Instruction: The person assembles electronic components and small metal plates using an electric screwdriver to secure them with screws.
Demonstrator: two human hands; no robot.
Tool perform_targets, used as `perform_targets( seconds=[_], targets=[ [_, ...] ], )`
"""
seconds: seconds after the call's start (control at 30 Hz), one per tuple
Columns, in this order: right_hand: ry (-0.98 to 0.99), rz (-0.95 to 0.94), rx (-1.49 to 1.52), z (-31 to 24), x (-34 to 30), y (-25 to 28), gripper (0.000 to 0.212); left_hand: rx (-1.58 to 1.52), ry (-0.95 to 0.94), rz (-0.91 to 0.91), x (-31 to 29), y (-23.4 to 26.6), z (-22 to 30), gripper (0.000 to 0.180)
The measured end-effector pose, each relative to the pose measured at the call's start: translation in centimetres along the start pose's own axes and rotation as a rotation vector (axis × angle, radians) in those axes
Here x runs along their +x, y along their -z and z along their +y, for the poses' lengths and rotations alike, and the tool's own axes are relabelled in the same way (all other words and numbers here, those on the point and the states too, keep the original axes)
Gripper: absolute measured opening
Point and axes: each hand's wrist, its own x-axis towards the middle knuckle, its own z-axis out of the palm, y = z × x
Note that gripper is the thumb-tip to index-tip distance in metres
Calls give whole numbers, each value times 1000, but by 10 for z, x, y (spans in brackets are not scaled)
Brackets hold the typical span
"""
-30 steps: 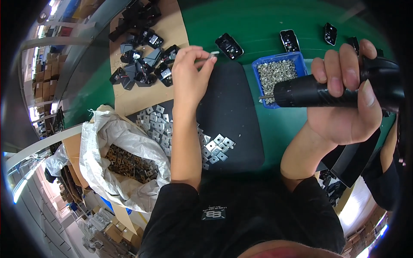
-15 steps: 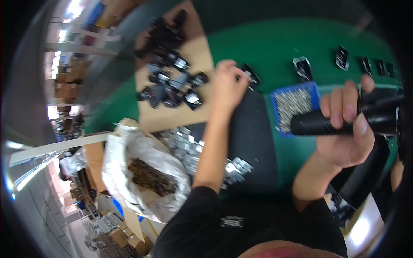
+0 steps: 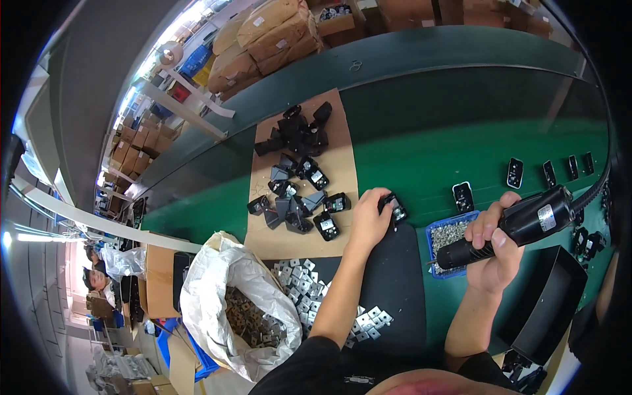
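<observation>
Left hand [image 3: 370,217] reaches over the far edge of the black mat [image 3: 403,289], its fingers bent onto a black casing [image 3: 396,209] that sits at that edge; whether they pinch it, I cannot tell. Left of the mat stands a white sack [image 3: 209,283], its mouth open on a heap of small metal pieces [image 3: 249,319]. Many square metal plates [image 3: 372,322] lie scattered over the mat's left and near parts. Beyond the mat, toward its left, a brown cardboard sheet [image 3: 306,249] bears a jumble of black parts [image 3: 284,209]. Just right of the mat is a blue tray [image 3: 431,249] full of screws [image 3: 449,233]. Beyond the mat and farther right, more casings [image 3: 463,196] stand in a spaced row on the green table [image 3: 411,158]. Right of the mat, the right hand [image 3: 494,253] wraps its fingers and thumb around a black power screwdriver [image 3: 526,220], whose bit points left toward the mat. Farthest right of it lies a black box [image 3: 552,299].
</observation>
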Motion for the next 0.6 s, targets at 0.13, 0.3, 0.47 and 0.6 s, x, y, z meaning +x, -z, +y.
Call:
perform_targets(
  seconds=[0.13, 0.3, 0.47, 0.6],
  targets=[
    [25, 7, 16, 2, 4, 3, 50, -83, 15, 22, -21, 37, 36, 24],
    [3, -69, 48, 13, 8, 4, 54, -31, 7, 223, -53, 73, 35, 24],
    [-41, -164, 121, 11, 11, 36, 53, -33, -135, 265, -55, 93, 38, 26],
    [-68, -259, 150, 14, 19, 41, 47, -166, -92, -112, -76, 80, 45, 24]
  ],
)
